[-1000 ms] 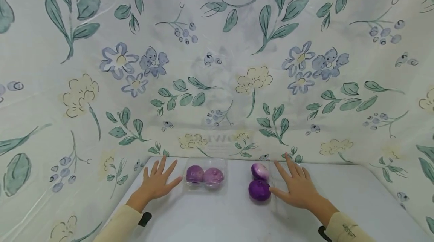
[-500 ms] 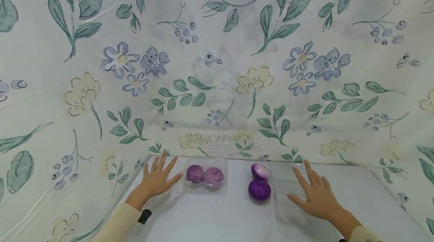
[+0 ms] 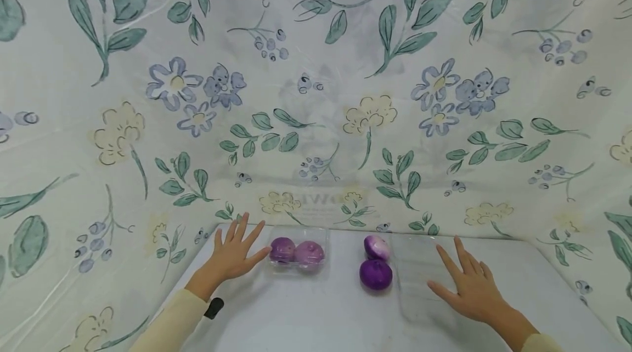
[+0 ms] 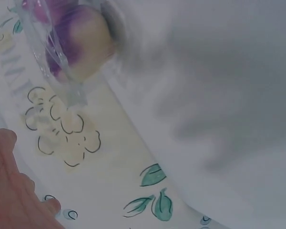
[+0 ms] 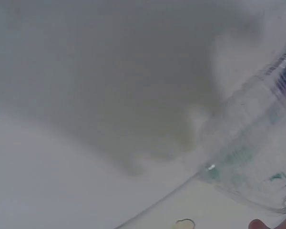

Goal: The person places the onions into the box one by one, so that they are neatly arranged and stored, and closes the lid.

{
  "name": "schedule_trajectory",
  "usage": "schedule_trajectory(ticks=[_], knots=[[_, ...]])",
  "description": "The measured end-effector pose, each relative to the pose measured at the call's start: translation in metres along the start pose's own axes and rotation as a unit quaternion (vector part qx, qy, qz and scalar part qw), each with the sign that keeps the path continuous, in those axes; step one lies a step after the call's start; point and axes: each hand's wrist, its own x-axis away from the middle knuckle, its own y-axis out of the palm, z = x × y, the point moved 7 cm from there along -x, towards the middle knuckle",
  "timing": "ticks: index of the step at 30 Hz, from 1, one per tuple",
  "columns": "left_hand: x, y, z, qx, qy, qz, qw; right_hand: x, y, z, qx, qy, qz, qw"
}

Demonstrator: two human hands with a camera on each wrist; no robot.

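A clear plastic box (image 3: 321, 233) stands at the back left of the white table with two purple onions (image 3: 309, 253) in it. My left hand (image 3: 229, 256) is spread just left of the box, thumb near its side; whether they touch I cannot tell. Two loose onions, one purple and white (image 3: 377, 247) and one deep purple (image 3: 376, 274), lie together in the middle. To their right is another clear plastic container (image 3: 412, 305), partly behind my right hand (image 3: 471, 289). That hand is spread over its right part, holding nothing. The right wrist view shows the container's clear wall (image 5: 243, 157).
The white tabletop (image 3: 306, 313) extends in front of these things. A floral-patterned sheet (image 3: 321, 171) hangs behind the table and along both sides, close to its back edge.
My right hand has moved right, away from the loose onions, uncovering more of the right-hand container. My left hand has shifted slightly up and right, toward the box with onions.
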Motion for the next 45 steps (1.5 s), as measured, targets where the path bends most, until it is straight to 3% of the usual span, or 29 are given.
schedule_trajectory(ticks=[10, 20, 26, 33, 39, 45], knots=[[-0.005, 0.006, 0.036, 0.023, 0.036, -0.005, 0.9991, 0.021, 0.028, 0.017, 0.000, 0.019, -0.013, 1.000], [-0.011, 0.019, 0.075, 0.016, 0.075, -0.025, 0.9967, 0.033, 0.034, 0.018, -0.034, -0.001, -0.017, 0.999], [-0.014, 0.028, 0.099, 0.008, 0.099, -0.042, 0.9942, 0.025, 0.037, 0.024, -0.065, 0.017, -0.069, 0.995], [-0.013, 0.033, 0.137, 0.024, 0.172, -0.042, 0.9840, 0.012, 0.043, 0.037, -0.132, 0.043, -0.125, 0.982], [-0.015, 0.041, 0.160, 0.012, 0.200, -0.052, 0.9782, -0.002, 0.049, 0.042, -0.154, 0.059, -0.146, 0.975], [-0.023, 0.051, 0.194, 0.027, 0.225, -0.074, 0.9713, -0.014, 0.053, 0.046, -0.173, 0.065, -0.155, 0.971]])
